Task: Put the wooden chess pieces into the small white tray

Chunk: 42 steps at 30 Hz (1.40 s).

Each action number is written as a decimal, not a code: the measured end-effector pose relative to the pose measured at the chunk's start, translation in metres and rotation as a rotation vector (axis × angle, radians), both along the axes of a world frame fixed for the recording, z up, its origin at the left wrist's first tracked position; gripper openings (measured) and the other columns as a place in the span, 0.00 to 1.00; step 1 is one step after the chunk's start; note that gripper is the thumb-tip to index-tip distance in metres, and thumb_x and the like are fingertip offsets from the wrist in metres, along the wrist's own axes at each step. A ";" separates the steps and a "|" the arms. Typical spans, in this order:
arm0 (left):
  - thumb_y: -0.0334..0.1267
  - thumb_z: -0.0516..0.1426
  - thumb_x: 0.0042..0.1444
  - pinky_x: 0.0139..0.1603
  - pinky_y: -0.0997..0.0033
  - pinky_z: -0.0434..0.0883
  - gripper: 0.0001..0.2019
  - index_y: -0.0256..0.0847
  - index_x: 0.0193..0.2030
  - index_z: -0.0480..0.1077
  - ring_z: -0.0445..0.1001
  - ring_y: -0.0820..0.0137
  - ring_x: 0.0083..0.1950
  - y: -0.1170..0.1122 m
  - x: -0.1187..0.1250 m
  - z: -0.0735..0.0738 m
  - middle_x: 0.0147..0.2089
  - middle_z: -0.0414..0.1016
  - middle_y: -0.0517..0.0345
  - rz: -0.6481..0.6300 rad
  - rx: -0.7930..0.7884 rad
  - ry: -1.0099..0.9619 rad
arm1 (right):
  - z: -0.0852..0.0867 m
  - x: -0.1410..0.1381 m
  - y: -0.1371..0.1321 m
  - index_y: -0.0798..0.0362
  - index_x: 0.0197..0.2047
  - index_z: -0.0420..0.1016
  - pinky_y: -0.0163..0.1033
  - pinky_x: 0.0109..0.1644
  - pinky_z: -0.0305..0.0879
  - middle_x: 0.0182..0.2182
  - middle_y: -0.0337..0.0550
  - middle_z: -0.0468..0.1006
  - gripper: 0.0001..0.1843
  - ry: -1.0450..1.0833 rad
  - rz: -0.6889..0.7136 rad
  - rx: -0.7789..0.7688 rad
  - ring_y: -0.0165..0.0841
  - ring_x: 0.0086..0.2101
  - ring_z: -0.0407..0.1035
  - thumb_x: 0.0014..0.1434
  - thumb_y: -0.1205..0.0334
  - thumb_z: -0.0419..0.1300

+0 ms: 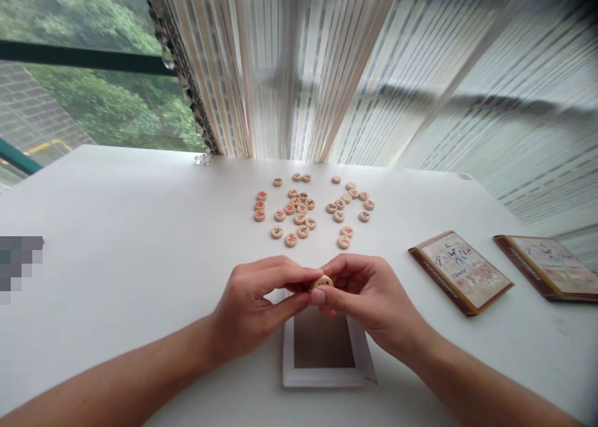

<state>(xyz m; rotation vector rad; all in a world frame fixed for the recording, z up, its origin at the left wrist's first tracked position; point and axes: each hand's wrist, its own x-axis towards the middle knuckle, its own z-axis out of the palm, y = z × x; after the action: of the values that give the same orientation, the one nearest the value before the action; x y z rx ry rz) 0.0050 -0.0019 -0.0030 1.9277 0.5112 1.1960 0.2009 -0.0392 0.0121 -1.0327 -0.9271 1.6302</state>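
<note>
Between the fingertips of both hands is a round wooden Chinese chess piece (323, 282) with a dark character on its face. My left hand (261, 302) pinches it from the left, and my right hand (369, 296) grips it from the right with the thumb in front. Below them lies an open white box (289, 377) with a brown inside; the hands cover its far end. Beyond the hands many similar Chinese chess pieces (299, 218), marked in red or black, lie scattered over the white table. A few show blank faces.
Two Chinese chess boxes with printed covers lie at the right, one nearer (460, 271) and one farther right (551, 268). A string curtain (289, 71) hangs behind the white table (187, 240). A small clear ornament (202, 159) sits at the table's back edge.
</note>
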 end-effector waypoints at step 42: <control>0.22 0.66 0.61 0.45 0.79 0.84 0.15 0.41 0.51 0.81 0.84 0.74 0.39 -0.001 0.001 -0.007 0.43 0.85 0.56 -0.002 -0.307 -0.182 | -0.011 0.012 -0.004 0.49 0.52 0.86 0.33 0.45 0.84 0.39 0.42 0.89 0.16 -0.383 -0.120 0.597 0.32 0.37 0.85 0.62 0.70 0.73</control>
<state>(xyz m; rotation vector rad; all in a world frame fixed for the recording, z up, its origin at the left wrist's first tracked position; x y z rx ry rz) 0.0063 -0.0034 -0.0099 1.5450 0.5598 1.2012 0.2125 -0.0427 0.0009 -0.9585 -1.4638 0.9667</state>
